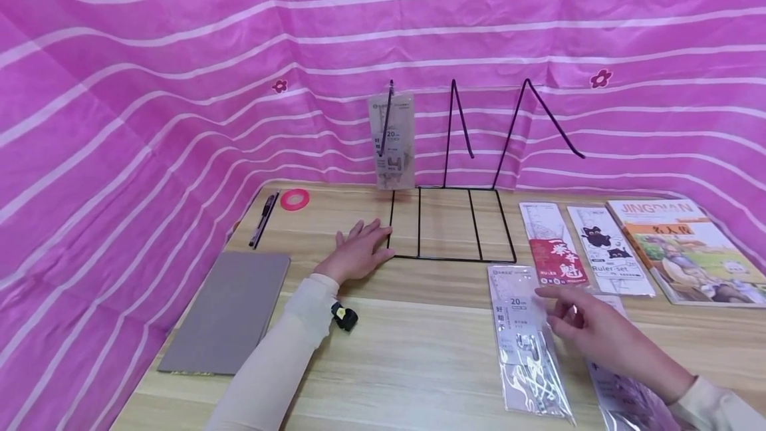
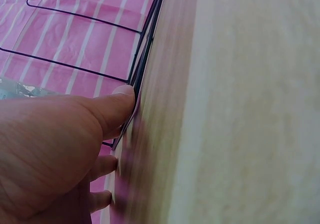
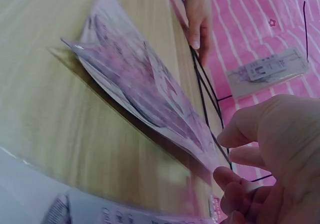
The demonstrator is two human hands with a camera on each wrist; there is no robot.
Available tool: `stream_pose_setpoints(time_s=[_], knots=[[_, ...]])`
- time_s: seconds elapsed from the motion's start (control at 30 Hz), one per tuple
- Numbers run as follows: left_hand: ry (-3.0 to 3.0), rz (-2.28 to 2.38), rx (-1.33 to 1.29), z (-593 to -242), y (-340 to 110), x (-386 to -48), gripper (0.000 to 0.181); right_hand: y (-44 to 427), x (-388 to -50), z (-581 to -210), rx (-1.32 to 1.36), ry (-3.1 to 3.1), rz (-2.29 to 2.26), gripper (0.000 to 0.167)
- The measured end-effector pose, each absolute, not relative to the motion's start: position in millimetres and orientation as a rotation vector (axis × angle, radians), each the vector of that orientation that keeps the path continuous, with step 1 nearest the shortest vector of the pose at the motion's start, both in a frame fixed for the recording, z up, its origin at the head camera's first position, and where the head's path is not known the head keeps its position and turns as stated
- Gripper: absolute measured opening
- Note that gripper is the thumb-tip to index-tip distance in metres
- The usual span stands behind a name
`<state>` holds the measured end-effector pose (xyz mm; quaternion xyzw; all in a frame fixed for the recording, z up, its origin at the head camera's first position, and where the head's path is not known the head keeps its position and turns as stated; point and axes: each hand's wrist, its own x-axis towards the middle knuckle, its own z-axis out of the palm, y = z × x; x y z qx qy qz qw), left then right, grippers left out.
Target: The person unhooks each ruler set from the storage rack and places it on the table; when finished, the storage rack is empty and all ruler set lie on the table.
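Clear plastic glints: the pack [image 1: 526, 338] lies before the rack [image 1: 443, 259], left hand [image 1: 359, 251] spread against its end, right hand [image 1: 604, 331] loosely parted at the pack's edge; a shallow pinch could let it slip.

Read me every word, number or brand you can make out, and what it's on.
"JINGDIAN": magazine
"名人传": magazine
"RULER": red-and-white packet
"一举夺魁": red-and-white packet
"Ruler-set": cat packet
"20cm": hanging packet
"20cm": flat clear packet
"4": hanging packet and flat clear packet
The remaining small print on these packets, and the lettering on the half-hidden packet, is too small or blurred to read.
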<state>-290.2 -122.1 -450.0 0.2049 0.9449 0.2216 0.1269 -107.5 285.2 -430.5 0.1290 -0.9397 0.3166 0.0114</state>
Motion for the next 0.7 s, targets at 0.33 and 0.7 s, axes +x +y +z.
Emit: stream_pose_setpoints(time_s=[0.33, 0.7], knots=[[2.747, 0.655, 0.590, -448, -122, -290, 0.064, 290, -125, -415, 0.369, -2.874, 0.950, 0.052], [2.752, 0.655, 0.612, -447, -121, -290, 0.064, 273, -162, -406, 0.437, -2.691, 1.060, 0.048]])
